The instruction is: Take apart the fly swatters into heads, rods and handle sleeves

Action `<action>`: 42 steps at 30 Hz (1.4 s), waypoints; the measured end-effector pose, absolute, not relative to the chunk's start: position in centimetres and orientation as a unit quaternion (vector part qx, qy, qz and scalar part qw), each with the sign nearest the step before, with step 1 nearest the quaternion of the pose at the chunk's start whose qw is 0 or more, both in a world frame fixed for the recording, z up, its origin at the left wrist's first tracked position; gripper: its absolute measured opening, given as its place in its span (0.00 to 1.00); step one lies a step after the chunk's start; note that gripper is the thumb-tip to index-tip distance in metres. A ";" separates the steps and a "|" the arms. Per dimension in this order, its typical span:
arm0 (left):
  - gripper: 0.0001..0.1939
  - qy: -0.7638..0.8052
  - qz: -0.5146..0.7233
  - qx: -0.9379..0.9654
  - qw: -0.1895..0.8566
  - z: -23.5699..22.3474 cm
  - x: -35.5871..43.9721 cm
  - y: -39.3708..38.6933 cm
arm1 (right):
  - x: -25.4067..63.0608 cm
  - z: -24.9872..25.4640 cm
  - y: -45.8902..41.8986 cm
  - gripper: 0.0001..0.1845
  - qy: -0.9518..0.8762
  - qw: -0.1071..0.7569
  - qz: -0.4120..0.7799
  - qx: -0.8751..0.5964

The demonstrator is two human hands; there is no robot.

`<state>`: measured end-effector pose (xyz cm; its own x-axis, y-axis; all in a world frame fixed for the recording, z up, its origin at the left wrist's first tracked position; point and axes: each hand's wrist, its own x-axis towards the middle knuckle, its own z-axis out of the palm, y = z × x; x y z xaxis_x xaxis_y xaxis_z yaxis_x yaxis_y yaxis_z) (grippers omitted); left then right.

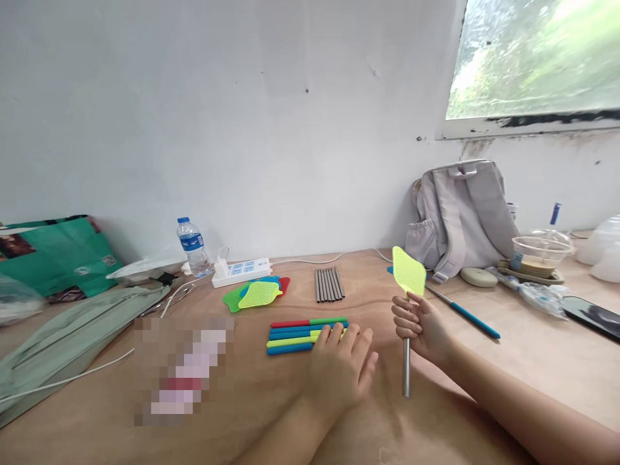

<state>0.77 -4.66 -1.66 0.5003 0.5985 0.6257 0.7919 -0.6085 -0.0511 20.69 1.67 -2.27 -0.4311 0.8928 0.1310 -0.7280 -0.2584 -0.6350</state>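
Left hand overlaps handles; right hand grips swatter.

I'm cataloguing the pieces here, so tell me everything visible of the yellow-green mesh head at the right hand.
The yellow-green mesh head is a thin, flat blade with rounded corners, seemingly plastic, pierced all over with small holes. It looks whole, and is held up off the table, its top leaning slightly left. It narrows toward the right hand, closed just beneath it. A metal tube shows below the fist; fingers hide any join.
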 end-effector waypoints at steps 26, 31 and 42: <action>0.15 -0.513 -0.450 -0.617 -0.392 0.5 -1.1 -4.0 | 22.1 -0.5 0.7 0.09 -0.933 0.267 -0.048 -0.238; 0.13 -0.510 -0.411 -0.703 -0.278 0.8 -0.9 -4.3 | 22.5 0.4 1.3 0.09 -0.934 0.262 -0.074 -0.232; 0.18 -0.389 -0.516 -0.763 0.008 0.5 -4.0 -4.0 | 29.2 0.2 2.8 0.07 -0.648 0.636 -0.013 -0.418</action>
